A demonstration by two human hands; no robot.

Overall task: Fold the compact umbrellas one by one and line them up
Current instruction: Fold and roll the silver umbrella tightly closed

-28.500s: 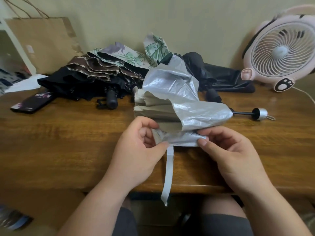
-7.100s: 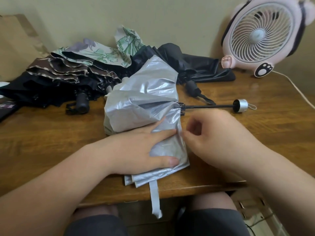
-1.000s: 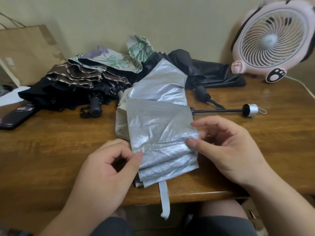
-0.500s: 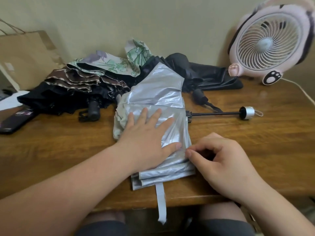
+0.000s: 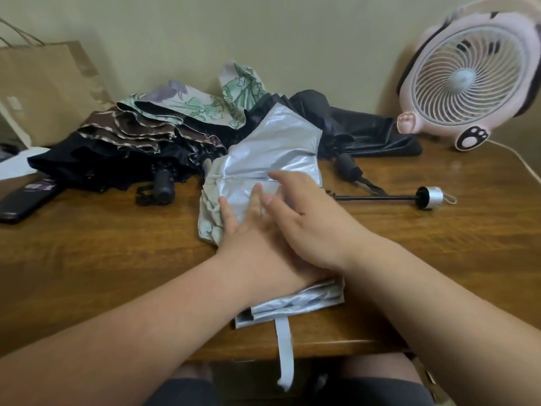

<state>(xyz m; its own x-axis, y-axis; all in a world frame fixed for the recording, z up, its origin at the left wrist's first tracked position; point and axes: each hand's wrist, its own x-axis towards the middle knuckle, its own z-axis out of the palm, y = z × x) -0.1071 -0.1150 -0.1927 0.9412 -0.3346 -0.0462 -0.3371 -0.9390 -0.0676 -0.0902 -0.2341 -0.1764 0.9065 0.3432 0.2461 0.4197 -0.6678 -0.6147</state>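
The silver umbrella (image 5: pixel 275 148) lies at the near edge of the wooden table (image 5: pixel 102 253), its strap (image 5: pixel 284 353) hanging over. Your left hand (image 5: pixel 251 238) presses flat on the folded canopy, fingers straight. Your right hand (image 5: pixel 310 221) crosses over it, fingers loosely spread and blurred, gripping nothing.

This looks like a room in a home rather than a workplace. A wooden desk (image 5: pixel 87 259) stands against a plain cream wall (image 5: pixel 263 39). At its back right corner sits a small pink fan (image 5: pixel 468 80) shaped like a cartoon animal, with an ear and a paw print on its foot, and a white cord (image 5: pixel 518 159) runs from it across the desk. A brown paper bag (image 5: pixel 44 92) with string handles leans at the left, a dark phone (image 5: pixel 26 197) lies near it, and several patterned and black umbrellas (image 5: pixel 131 133) lie heaped loosely along the back.
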